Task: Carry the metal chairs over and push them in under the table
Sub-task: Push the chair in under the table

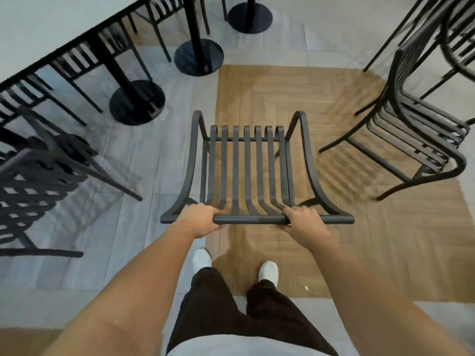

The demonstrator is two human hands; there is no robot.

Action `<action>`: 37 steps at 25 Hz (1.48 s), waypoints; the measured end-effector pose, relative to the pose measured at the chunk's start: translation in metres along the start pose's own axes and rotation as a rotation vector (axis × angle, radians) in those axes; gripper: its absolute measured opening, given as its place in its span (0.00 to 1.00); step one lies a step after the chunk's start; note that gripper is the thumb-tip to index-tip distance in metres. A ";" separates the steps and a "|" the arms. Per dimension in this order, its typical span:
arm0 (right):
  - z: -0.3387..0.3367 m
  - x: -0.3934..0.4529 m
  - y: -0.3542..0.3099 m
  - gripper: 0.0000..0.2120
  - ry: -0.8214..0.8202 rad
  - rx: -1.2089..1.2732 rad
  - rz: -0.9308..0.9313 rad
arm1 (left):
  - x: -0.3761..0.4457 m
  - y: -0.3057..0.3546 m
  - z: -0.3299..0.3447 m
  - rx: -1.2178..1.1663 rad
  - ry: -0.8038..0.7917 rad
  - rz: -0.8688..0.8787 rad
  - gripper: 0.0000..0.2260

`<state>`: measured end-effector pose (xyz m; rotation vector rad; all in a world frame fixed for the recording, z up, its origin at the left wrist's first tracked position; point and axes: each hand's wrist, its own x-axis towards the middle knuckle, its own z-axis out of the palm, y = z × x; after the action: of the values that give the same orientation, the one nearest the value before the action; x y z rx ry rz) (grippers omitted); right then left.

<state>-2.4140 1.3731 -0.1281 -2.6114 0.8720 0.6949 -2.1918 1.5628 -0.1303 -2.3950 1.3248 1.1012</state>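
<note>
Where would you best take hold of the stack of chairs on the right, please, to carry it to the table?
Probably by the curved top rail of the stack of chairs, one hand on each side, coming from behind the backrest. That rail is the highest bare bar, while the nested seats below leave little room for fingers.

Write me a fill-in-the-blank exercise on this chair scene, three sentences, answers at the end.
1. Both hands grip the top ____ of the chair.
2. The left hand and right hand hold it with ____ fingers.
3. The table stands on round ____ bases.

Answers: rail; curled; black
</note>
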 end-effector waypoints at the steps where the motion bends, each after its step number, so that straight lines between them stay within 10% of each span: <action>1: 0.002 0.002 0.003 0.12 0.012 -0.005 -0.007 | -0.003 0.003 0.000 0.021 0.008 -0.012 0.18; 37: -0.144 0.222 0.002 0.07 -0.022 -0.516 -0.633 | 0.054 0.045 -0.018 -0.389 0.202 -0.567 0.14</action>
<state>-2.2103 1.2043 -0.1255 -3.0489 -0.2012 0.8283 -2.2006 1.4928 -0.1463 -2.9501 0.4196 1.0296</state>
